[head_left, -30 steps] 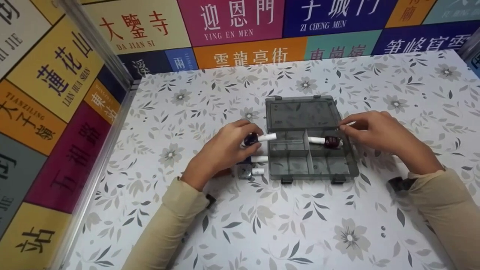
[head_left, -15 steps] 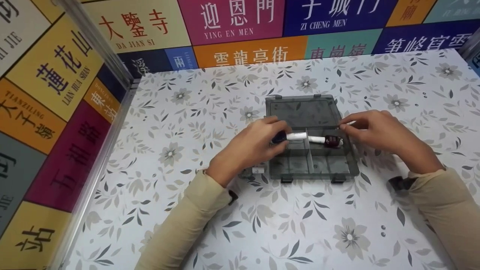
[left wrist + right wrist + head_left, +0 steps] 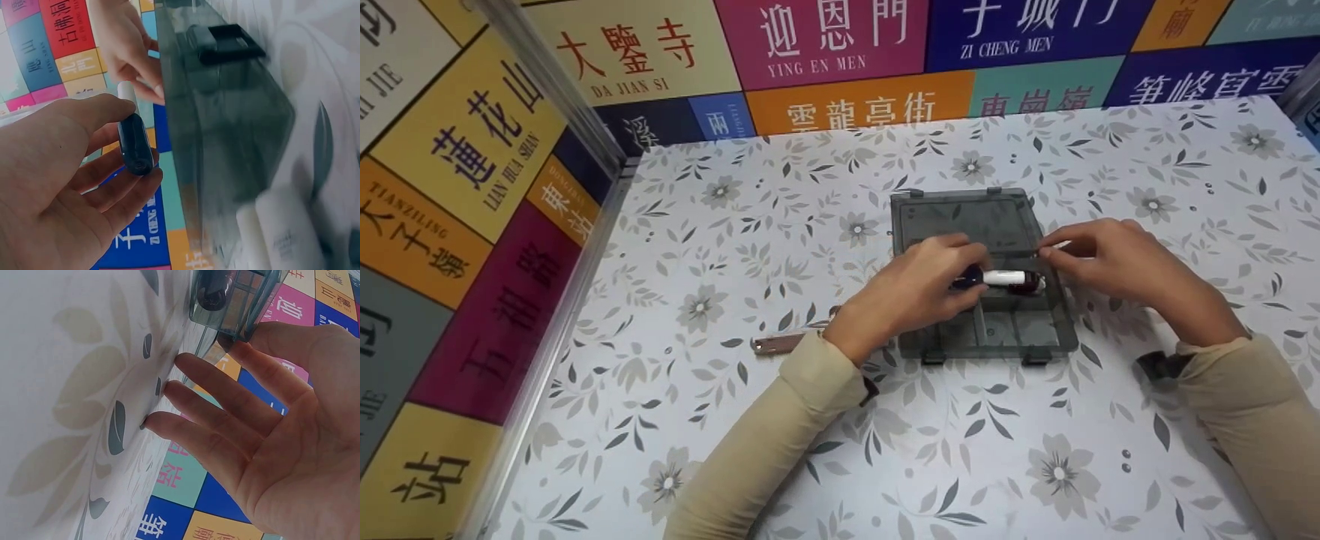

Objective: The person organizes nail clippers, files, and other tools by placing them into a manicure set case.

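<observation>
Bottle (image 3: 134, 143), rounded blue glass, pinched by left hand (image 3: 922, 289), could shift rectangular grey plastic box (image 3: 988, 351) if right hand (image 3: 1114, 264) slackens its right-edge pinch.

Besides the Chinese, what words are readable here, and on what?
Cream panel: "DA JIAN SI"
Pink panel: "YING EN MEN"
Blue panel: "ZI CHENG MEN"
Yellow panel: "LIAN HUA SHAN"
Orange panel: "TIANZILING"
White panel, grey panel: "JIE", start cut off
Other panels: letters cut, blurred or tiny
White cap: print too blurred
</observation>
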The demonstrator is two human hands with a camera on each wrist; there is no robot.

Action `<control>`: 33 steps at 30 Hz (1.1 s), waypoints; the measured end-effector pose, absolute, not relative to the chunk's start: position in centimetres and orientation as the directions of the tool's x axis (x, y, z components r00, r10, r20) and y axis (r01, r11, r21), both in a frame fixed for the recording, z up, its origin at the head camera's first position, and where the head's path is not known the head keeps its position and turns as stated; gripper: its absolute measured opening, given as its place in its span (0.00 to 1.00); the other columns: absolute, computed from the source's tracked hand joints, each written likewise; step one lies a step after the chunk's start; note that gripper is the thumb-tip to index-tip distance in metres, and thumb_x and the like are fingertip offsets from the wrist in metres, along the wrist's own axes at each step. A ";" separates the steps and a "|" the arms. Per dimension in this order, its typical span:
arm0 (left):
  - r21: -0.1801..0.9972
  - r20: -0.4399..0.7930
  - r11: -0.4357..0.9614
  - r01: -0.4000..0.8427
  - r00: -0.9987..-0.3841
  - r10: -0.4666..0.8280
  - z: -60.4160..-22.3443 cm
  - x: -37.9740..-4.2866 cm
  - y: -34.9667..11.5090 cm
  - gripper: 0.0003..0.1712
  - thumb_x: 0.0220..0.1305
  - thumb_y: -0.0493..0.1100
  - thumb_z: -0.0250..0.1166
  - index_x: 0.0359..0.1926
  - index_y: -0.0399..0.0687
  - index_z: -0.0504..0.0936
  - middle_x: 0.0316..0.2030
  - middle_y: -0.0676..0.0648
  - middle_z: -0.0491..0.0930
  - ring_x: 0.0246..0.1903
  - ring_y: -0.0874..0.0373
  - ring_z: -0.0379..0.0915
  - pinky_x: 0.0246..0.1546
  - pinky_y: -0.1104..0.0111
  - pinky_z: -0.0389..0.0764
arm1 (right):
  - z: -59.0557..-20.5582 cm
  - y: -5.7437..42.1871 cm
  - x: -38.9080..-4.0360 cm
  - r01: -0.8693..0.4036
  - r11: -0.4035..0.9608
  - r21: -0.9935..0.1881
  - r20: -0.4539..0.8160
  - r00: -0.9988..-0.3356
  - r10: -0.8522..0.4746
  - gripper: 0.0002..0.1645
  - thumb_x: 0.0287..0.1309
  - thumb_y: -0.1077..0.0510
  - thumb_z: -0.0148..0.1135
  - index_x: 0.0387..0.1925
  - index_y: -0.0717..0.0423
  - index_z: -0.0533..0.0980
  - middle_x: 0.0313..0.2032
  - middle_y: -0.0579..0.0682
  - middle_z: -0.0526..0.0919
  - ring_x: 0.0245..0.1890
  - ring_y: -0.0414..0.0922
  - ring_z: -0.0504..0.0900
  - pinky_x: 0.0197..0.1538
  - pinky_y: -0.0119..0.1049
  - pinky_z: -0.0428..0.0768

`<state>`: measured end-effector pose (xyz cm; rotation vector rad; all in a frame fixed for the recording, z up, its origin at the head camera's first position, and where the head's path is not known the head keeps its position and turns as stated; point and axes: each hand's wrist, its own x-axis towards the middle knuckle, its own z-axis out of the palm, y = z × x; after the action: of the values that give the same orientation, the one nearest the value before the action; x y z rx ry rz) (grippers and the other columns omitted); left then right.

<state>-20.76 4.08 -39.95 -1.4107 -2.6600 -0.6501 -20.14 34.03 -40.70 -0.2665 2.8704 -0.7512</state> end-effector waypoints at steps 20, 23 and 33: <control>0.371 0.216 0.455 0.810 -0.552 0.806 -40.9 -20.8 8.1 0.12 0.78 0.49 0.67 0.53 0.49 0.85 0.49 0.51 0.83 0.43 0.61 0.77 0.46 0.69 0.81 | -40.9 34.1 -20.3 -0.159 0.868 -0.470 -0.090 -0.970 -0.226 0.24 0.79 0.43 0.62 0.65 0.49 0.84 0.52 0.61 0.92 0.41 0.53 0.92 0.35 0.42 0.81; 0.347 0.203 0.476 0.808 -0.560 0.803 -41.0 -20.6 8.5 0.13 0.78 0.50 0.67 0.55 0.50 0.85 0.51 0.51 0.83 0.45 0.61 0.78 0.48 0.69 0.82 | -40.8 34.1 -20.2 -0.156 0.868 -0.471 -0.093 -0.970 -0.225 0.23 0.79 0.44 0.61 0.66 0.49 0.84 0.52 0.61 0.92 0.39 0.52 0.91 0.32 0.41 0.80; 0.330 0.181 0.525 0.784 -0.599 0.780 -41.5 -20.7 8.8 0.14 0.78 0.52 0.68 0.56 0.52 0.85 0.52 0.51 0.83 0.46 0.61 0.80 0.49 0.67 0.84 | -40.8 34.1 -20.3 -0.158 0.858 -0.488 -0.095 -0.968 -0.233 0.24 0.79 0.43 0.62 0.65 0.50 0.84 0.51 0.63 0.92 0.34 0.50 0.91 0.27 0.42 0.81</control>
<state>-20.66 8.82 -41.45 -1.4022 -2.7341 -0.5995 -20.26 34.10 -40.83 -0.3053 2.8819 -0.7384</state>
